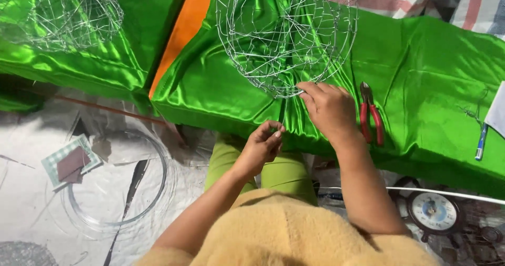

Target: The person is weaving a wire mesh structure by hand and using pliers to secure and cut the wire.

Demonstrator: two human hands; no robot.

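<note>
Here the right hand pinches the lower rim of the wire frame lying on the green cloth, just ahead. The left hand, nearer the body, closes its grip on a thin wire strand running up toward that rim. Red-handled pliers lie just right.

Bright even light; strong sheen on green satin cloth; soft shadows; sharp focus, slight edge distortion.

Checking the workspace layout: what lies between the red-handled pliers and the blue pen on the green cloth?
Nothing: in the head view, only bare, wrinkled green cloth stretches between the red-handled pliers and the blue pen near the right edge.
</note>
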